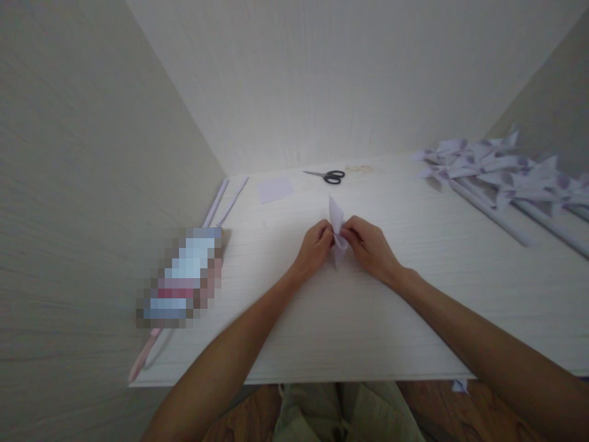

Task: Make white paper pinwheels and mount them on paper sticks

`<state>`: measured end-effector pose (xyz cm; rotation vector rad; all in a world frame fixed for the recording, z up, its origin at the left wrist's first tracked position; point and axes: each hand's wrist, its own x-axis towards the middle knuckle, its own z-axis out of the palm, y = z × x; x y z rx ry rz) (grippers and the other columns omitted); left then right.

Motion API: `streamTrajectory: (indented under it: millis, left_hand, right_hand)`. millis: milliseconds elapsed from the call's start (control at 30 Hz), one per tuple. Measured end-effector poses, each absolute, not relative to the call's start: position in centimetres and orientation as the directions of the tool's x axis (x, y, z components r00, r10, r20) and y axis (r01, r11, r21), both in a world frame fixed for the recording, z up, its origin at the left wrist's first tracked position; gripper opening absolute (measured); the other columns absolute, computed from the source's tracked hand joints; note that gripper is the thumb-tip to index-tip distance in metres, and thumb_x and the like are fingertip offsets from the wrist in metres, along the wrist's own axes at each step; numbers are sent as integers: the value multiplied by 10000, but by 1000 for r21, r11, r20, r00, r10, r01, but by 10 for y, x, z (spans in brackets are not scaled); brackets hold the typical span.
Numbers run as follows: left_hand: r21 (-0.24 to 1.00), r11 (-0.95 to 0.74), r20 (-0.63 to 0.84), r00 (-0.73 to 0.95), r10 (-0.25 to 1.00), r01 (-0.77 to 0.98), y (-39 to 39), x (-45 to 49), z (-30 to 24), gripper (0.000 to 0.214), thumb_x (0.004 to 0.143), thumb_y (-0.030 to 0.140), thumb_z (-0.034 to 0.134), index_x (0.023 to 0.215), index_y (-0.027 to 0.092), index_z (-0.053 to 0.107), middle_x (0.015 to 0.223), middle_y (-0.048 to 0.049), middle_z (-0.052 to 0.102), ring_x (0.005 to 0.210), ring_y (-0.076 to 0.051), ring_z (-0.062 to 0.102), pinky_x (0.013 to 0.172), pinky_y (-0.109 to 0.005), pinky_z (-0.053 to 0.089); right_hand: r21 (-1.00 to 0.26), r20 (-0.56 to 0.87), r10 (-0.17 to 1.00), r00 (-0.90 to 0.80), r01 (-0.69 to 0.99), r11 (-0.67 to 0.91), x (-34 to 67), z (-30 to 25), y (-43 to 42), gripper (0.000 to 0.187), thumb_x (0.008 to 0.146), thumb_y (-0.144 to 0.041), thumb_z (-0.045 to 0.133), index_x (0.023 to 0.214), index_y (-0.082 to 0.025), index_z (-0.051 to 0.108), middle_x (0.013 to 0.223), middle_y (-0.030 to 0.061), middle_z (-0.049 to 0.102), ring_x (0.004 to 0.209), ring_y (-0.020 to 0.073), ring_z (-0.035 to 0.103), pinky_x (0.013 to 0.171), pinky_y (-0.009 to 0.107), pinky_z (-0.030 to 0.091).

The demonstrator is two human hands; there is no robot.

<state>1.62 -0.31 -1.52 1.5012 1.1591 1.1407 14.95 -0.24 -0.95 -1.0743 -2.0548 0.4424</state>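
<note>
Between my two hands, over the middle of the white table, is a pale paper pinwheel (pixel 336 212) with one pointed blade standing up and a curled part below. My left hand (pixel 317 244) pinches it from the left with closed fingers. From the other side, my right hand (pixel 365 242) grips it near its centre, thumb and fingers together. The fingertips hide the middle of the paper. Beyond the hands lies a pair of black-handled scissors (pixel 332 177), blades pointing left. A flat square of pale paper (pixel 275 189) rests left of the scissors.
Several finished paper pinwheels on rolled paper sticks (pixel 490 212) are piled at the right. Rolled paper sticks (pixel 215 202) lie along the left wall. A blurred-out object (pixel 184 279) sits on the left edge. Walls close in the table (pixel 350 344); a paper scrap (pixel 460 385) is on the floor.
</note>
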Motion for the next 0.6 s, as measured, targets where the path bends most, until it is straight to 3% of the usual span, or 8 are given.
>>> streamTrajectory:
  millis: [200, 433, 600]
  left_hand:
    - [977, -163, 143, 139, 980, 139, -3, 16, -16, 181, 743, 253, 397, 585, 166, 411, 517, 42, 354, 487, -74, 322, 455, -208, 240]
    - [989, -121, 112, 107, 988, 80, -5, 17, -12, 202, 753, 267, 392, 576, 171, 379, 496, 52, 335, 464, -64, 309, 444, -201, 236]
    - [987, -123, 110, 126, 986, 103, -6, 17, -10, 209, 760, 251, 374, 567, 171, 372, 485, 51, 338, 451, -62, 300, 438, -200, 226]
  right_hand:
    - [-593, 394, 851, -348, 612, 524, 149, -9, -1, 306, 839, -318, 327, 565, -187, 361, 531, -7, 440, 490, 107, 382, 489, 241, 258]
    - [-675, 461, 839, -290, 499, 543, 150, -6, -5, 81, 781, -228, 433, 717, -179, 438, 591, -11, 481, 522, 105, 418, 508, 227, 302]
    - [-625, 457, 830, -321, 547, 556, 149, -9, -3, 142, 802, -217, 377, 670, -184, 417, 623, 9, 483, 563, 119, 421, 527, 238, 302]
